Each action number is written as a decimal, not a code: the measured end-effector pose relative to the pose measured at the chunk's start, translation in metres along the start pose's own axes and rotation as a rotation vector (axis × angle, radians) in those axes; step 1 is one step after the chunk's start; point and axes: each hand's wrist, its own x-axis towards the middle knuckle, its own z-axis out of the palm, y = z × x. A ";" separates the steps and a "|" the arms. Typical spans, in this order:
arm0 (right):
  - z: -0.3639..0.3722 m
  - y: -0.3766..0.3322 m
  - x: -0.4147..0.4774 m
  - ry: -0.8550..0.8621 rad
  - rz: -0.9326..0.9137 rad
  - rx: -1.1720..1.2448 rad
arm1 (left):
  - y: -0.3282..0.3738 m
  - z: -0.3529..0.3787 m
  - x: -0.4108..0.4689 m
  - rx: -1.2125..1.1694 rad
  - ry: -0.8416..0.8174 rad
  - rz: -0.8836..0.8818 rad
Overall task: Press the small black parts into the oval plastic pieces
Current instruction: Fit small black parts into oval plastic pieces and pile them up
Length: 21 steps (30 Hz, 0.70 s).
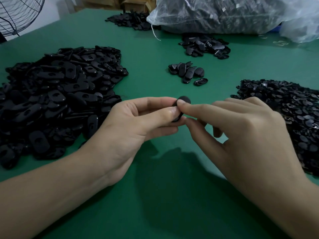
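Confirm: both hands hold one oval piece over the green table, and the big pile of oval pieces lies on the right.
Wrong side: the head view shows that pile on the left. The left hand and right hand do hold one oval piece over the table.

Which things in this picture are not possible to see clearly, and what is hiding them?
All in the head view:
- oval piece: mostly covered by the left hand and right hand pinching it; whether a small part sits inside is unclear.
- bag: contents blurred by its cloudy plastic.
- pile of small parts: cut off by the right edge.
- fan: cut by the top-left corner.
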 end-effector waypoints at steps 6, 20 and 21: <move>0.003 -0.003 -0.004 -0.085 0.208 0.342 | 0.001 0.001 0.004 0.104 0.083 0.150; 0.012 -0.006 0.002 -0.209 0.797 1.515 | -0.001 0.007 -0.004 0.549 0.053 0.497; 0.012 -0.005 0.002 -0.219 0.794 1.553 | -0.001 0.007 -0.004 0.571 0.055 0.515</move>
